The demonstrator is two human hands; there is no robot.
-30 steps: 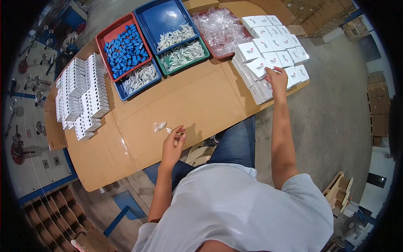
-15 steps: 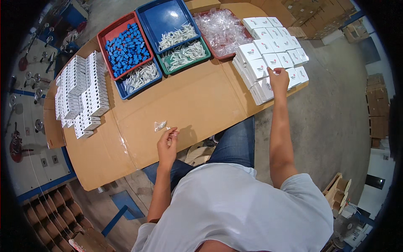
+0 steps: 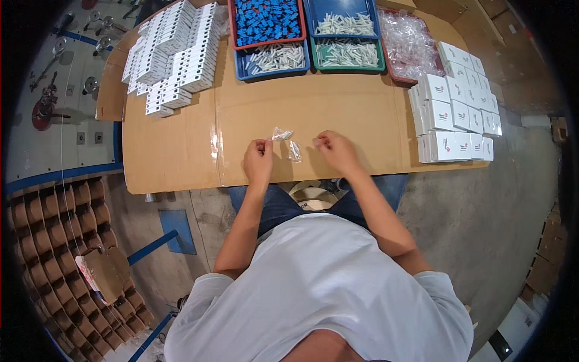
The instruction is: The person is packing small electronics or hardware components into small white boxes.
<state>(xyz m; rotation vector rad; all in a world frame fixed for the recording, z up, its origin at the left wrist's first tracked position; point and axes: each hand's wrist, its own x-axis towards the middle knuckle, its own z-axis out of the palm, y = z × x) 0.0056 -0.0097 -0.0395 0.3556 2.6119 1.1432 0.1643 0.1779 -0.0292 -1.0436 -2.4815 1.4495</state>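
Note:
Two small clear plastic bags with white pieces in them are near the front middle of the cardboard-covered table. My left hand (image 3: 259,163) is closed, its thumb and forefinger pinching the left edge of the upper bag (image 3: 281,134). Just below that one lies the lower bag (image 3: 295,151), which neither hand touches. To the right of the bags, my right hand (image 3: 339,152) is held with its thumb and fingertips drawn together. Whatever may be between those fingertips is too small to make out.
Along the far side stand a red tray of blue parts (image 3: 267,21), blue and green trays (image 3: 348,69) of white pieces, and a red tray of clear bags (image 3: 410,45). White boxes are stacked at left (image 3: 175,57) and right (image 3: 456,117). The cardboard's front edge (image 3: 181,188) is nearby.
My right hand has left the white box stack and come to the middle beside the bags. My left hand now pinches one bag. The view has shifted toward the right.

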